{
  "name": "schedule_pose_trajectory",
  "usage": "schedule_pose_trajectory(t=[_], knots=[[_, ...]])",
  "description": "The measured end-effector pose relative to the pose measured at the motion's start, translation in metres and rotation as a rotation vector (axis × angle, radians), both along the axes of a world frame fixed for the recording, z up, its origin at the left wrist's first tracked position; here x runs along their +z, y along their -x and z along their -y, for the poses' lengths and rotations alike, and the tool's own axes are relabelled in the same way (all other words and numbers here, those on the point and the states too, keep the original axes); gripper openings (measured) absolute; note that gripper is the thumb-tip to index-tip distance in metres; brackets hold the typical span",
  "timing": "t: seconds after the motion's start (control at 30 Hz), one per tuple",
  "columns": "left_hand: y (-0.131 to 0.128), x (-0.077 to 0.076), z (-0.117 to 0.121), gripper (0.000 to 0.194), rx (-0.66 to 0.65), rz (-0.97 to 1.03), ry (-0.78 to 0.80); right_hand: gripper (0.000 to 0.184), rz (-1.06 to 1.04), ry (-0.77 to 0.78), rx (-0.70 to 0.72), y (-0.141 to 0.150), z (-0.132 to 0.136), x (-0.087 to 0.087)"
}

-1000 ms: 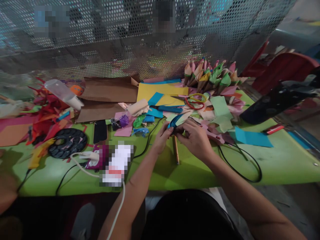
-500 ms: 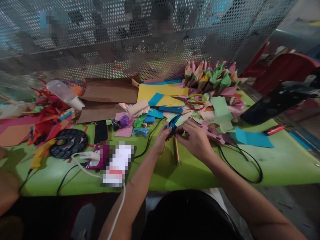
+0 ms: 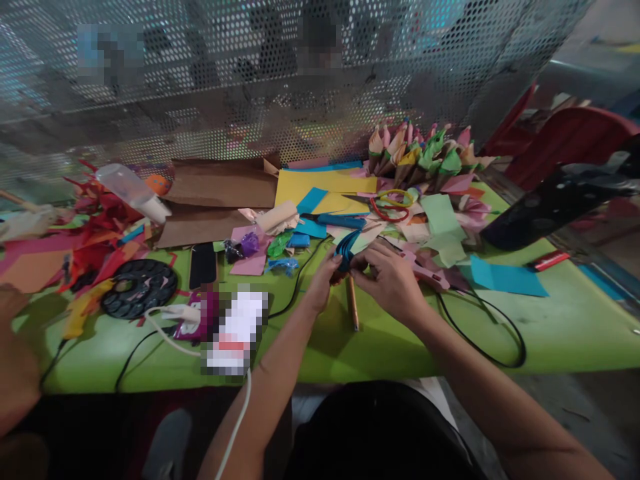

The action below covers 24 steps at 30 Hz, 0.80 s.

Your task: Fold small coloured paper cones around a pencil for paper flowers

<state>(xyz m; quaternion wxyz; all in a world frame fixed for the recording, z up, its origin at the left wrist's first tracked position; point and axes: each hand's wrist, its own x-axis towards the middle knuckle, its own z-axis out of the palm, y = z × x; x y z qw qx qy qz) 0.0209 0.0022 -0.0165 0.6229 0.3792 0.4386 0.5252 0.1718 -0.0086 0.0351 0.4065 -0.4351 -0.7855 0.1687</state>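
Above the green worktop [image 3: 380, 347], blue paper strips [image 3: 347, 251] gathered between two hands.
The strips are dark blue, thin and layered, curving in a fanned bundle; the left hand [image 3: 324, 277] has its fingers closed around the bundle's side; the right hand [image 3: 383, 270] has its fingers bent close together at the near edge, their exact grip unclear; a pencil [image 3: 353, 303] lies just below, a blue sheet [image 3: 509, 276] well off to the right.

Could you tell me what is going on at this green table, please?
Someone is working with both bare hands: the left hand pinches a curved bunch of blue paper, and the right hand is at its edge. A pencil lies just below them. Scissors, coloured paper and a cluster of paper flowers lie beyond.
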Motion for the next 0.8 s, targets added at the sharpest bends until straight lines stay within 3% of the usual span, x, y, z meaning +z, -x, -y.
schedule_pose_trajectory(t=[0.47, 0.67, 0.8], knots=[[0.0, 0.009, 0.0, 0.044, -0.044, 0.06, 0.005, 0.012, 0.014, -0.029, -0.002, -0.001, 0.0, -0.002], [0.006, 0.008, -0.003, 0.048, -0.013, 0.052, -0.027, 0.006, -0.166, -0.071, -0.07, -0.013, 0.001, 0.0], [0.01, 0.006, -0.003, 0.039, -0.015, 0.078, -0.071, 0.009, -0.358, 0.01, -0.132, -0.023, -0.004, 0.0]])
